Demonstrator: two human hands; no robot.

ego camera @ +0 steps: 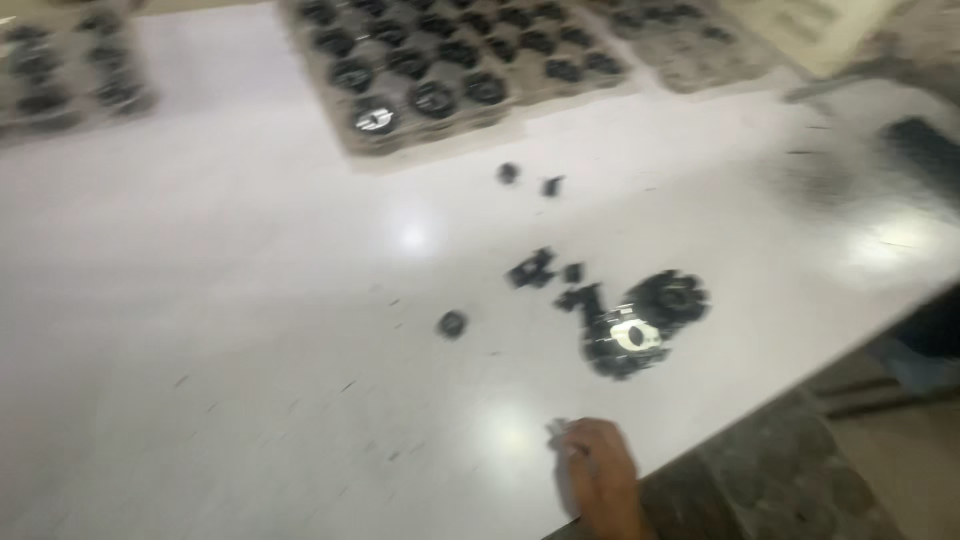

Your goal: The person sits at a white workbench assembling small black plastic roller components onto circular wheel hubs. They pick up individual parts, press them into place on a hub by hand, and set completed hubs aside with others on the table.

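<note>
The picture is motion-blurred. My right hand rests at the near edge of the white table, fingers curled, with a small pale piece showing at its fingertips. Just beyond it lies a cluster of black round parts, one with a white centre. Loose small black pieces lie further out: a pair, a round one, and two more near the trays. My left hand is out of view.
A grey moulded tray holding several black round parts sits at the back centre, with similar trays at the back left and back right. A dark object lies at the right. The table edge runs diagonally at lower right above the floor.
</note>
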